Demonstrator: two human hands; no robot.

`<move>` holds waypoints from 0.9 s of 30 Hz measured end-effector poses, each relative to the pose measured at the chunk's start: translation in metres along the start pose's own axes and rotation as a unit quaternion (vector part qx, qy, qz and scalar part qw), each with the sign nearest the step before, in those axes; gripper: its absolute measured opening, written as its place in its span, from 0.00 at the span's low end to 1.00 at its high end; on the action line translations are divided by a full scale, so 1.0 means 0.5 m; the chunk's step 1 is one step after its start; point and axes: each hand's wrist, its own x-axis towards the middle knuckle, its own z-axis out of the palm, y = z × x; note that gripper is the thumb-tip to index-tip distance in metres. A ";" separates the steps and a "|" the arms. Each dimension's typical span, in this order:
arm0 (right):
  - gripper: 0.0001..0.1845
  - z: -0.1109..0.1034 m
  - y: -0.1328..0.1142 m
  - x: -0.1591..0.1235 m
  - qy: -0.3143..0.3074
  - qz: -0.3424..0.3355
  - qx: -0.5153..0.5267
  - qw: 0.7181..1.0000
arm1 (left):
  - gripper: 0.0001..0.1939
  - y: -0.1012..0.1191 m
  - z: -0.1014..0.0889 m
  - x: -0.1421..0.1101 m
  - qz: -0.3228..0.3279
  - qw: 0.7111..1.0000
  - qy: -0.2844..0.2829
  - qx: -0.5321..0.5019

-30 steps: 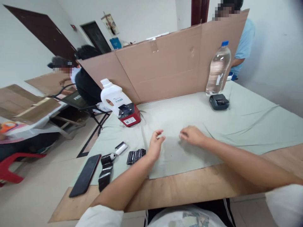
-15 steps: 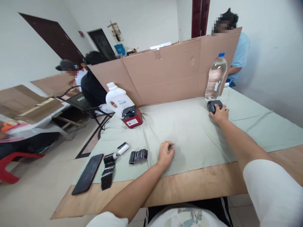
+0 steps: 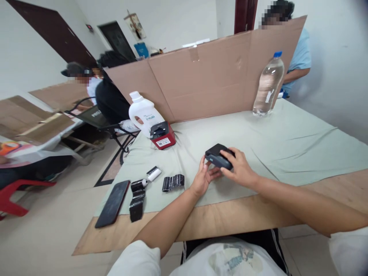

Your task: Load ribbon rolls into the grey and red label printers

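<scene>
A small black boxy device (image 3: 219, 156), perhaps a portable printer, hangs tilted just above the green cloth in front of me. My right hand (image 3: 240, 166) grips it from the right, fingers over its top and thumb along the near side. Beneath its left end, my left hand (image 3: 202, 180) has its fingers spread, with the thumb by the corner; whether it touches is unclear. To the left lie a wavy black strip (image 3: 173, 183), a small white-and-black roll (image 3: 154, 173), and a longer black strip curling from a roll (image 3: 137, 201).
A dark phone (image 3: 112, 204) lies at the left edge. Behind stand a red-and-black box (image 3: 163, 137), a white jug (image 3: 143, 115) and a clear bottle (image 3: 268, 88) before a cardboard screen (image 3: 207, 80). Other people sit beyond it and to the left.
My right hand has brought the black device from beside the clear bottle toward me and left, over to my left hand. The left hand's fingers have spread beneath it. The view has shifted slightly.
</scene>
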 end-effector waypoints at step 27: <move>0.36 0.036 0.009 -0.033 -0.092 0.146 0.314 0.933 | 0.51 0.012 -0.037 0.009 -0.025 0.991 -0.030 0.125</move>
